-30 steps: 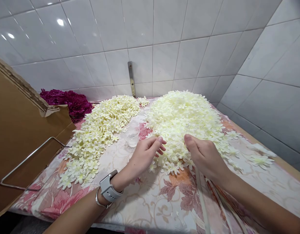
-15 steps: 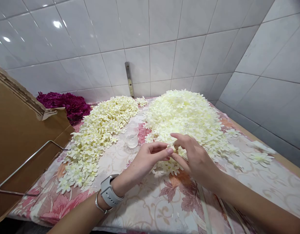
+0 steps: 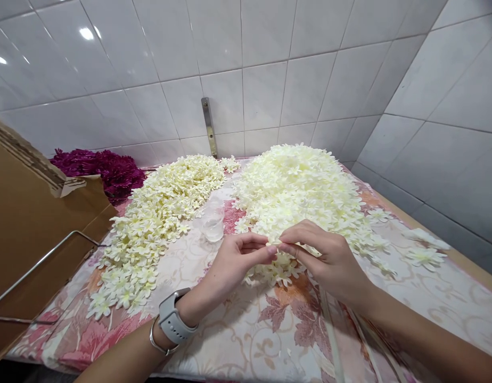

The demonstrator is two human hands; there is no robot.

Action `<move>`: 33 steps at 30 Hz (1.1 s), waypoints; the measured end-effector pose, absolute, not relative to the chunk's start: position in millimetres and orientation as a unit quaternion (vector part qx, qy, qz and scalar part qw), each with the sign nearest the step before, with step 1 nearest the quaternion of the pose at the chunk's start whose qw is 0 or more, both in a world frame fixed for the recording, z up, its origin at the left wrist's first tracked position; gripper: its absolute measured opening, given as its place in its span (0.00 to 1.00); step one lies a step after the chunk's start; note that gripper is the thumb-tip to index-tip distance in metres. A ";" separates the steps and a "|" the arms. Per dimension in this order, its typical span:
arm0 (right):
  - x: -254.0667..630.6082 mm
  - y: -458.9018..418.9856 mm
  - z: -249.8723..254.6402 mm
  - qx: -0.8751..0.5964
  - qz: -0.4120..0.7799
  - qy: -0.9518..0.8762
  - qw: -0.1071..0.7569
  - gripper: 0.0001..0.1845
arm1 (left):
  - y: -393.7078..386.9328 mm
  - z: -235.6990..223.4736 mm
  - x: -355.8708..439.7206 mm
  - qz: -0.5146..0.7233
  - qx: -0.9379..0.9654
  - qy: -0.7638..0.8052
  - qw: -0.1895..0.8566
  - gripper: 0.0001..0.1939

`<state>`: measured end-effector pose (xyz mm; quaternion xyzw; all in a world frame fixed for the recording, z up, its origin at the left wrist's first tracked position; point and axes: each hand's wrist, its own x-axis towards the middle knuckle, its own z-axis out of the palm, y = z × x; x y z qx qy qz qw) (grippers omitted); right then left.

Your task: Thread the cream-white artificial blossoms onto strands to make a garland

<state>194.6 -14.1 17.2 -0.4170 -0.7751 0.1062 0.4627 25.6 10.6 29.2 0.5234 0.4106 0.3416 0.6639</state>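
Observation:
My left hand [image 3: 240, 259] pinches a small pale-yellow artificial flower [image 3: 273, 241] between thumb and forefinger, in front of the right-hand pile. Thumb and forefinger of my right hand [image 3: 324, 251] close on the same flower from the other side, so the fingertips nearly meet. Fingers cover most of the flower. Behind both hands rises a large pile of whitish-yellow flower pieces [image 3: 297, 181]. To the left stretches a second pile of cream flowers [image 3: 162, 207]. Between the piles stands a small clear plastic cup [image 3: 213, 229] holding something clear.
A cardboard box [image 3: 42, 223] with a bent metal wire [image 3: 34, 268] stands at the left. Behind it are dark purple flowers [image 3: 100, 173]. A metal bracket [image 3: 208, 127] leans at the tiled wall. Loose flower pieces [image 3: 425, 257] lie right on the patterned tablecloth [image 3: 254, 340].
My right fingers have come down and closed toward the left thumb at the flower, where the forefinger was raised before. The whole view has shifted slightly.

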 end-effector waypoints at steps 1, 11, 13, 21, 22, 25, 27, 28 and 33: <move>194.9 -14.3 17.8 -0.426 0.136 -0.766 0.462 0.07 | 10.6 28.5 25.7 0.342 0.529 0.414 0.657 0.09; 196.3 -13.2 17.4 -0.507 0.290 -0.656 0.478 0.08 | 11.3 25.7 25.7 0.367 0.531 0.444 0.622 0.09; 196.8 -12.9 16.7 -0.510 0.319 -0.637 0.482 0.10 | 10.8 25.8 25.3 0.369 0.528 0.441 0.625 0.09; 199.8 -10.9 18.9 -0.479 0.501 -0.511 0.508 0.09 | 11.9 24.8 25.0 0.381 0.532 0.442 0.614 0.08; 200.4 -9.7 18.7 -0.469 0.535 -0.481 0.512 0.10 | 11.3 25.4 24.6 0.386 0.534 0.446 0.606 0.08; 202.1 -5.8 17.5 -0.434 0.621 -0.399 0.516 0.13 | 7.2 27.3 22.5 0.410 0.597 0.431 0.539 0.08; 202.7 -4.4 16.8 -0.411 0.652 -0.365 0.522 0.11 | 3.6 26.7 21.1 0.409 0.711 0.376 0.431 0.05; 202.6 -4.2 16.8 -0.402 0.661 -0.355 0.524 0.11 | 2.2 25.5 20.7 0.396 0.773 0.339 0.361 0.05; 198.9 -7.7 22.8 -0.386 0.683 -0.361 0.505 0.09 | 2.1 14.7 22.0 0.328 0.912 0.227 0.095 0.09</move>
